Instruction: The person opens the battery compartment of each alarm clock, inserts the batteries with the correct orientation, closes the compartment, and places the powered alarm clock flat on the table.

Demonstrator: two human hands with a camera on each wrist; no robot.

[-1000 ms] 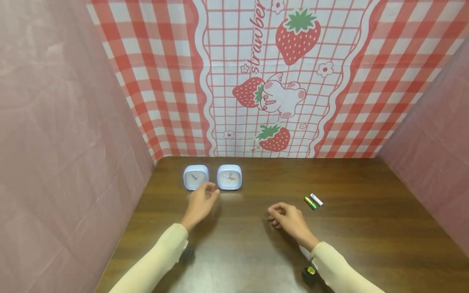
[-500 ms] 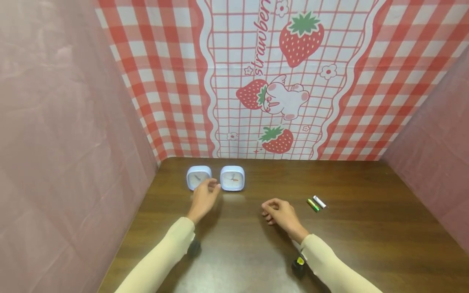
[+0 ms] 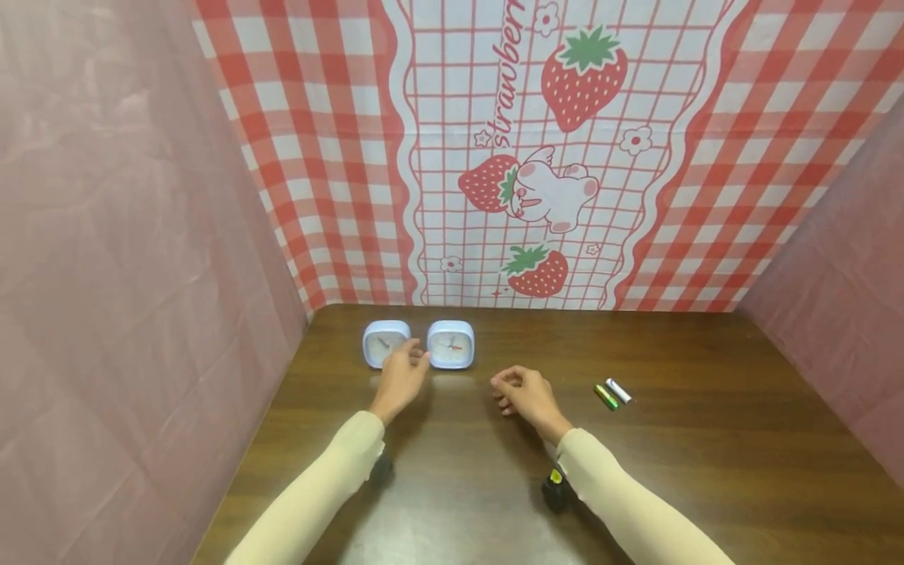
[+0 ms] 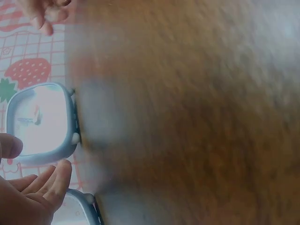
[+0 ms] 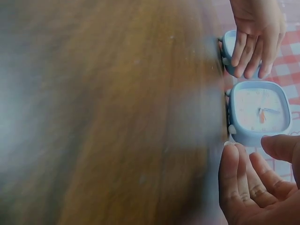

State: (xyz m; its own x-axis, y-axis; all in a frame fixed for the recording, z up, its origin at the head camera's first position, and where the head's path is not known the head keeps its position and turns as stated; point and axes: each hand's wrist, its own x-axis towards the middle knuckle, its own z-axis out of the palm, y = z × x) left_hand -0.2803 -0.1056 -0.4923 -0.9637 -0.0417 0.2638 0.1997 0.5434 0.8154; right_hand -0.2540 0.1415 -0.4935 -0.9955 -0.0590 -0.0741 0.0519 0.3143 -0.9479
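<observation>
Two pale blue square alarm clocks stand side by side at the back left of the table in the head view. My left hand [image 3: 401,383] is in front of the left clock [image 3: 378,344], covering its lower right corner. Its fingers are loosely bent and nothing is held; the left wrist view shows thumb and fingers apart beside the right clock [image 4: 43,123]. My right hand [image 3: 531,400] hovers to the right of and nearer than the right clock [image 3: 450,345]. In the right wrist view its thumb [image 5: 281,146] and fingers are spread, with nothing between them.
Two small batteries, one green [image 3: 606,397] and one white [image 3: 618,391], lie side by side on the brown wooden table [image 3: 692,439] to the right. A strawberry-print checked cloth [image 3: 339,157] hangs behind, and pink cloth [image 3: 141,275] walls both sides.
My right hand has moved left and away from me, closer to the right clock. My left hand has shifted slightly forward. The head view has moved a little; clocks and batteries stay put.
</observation>
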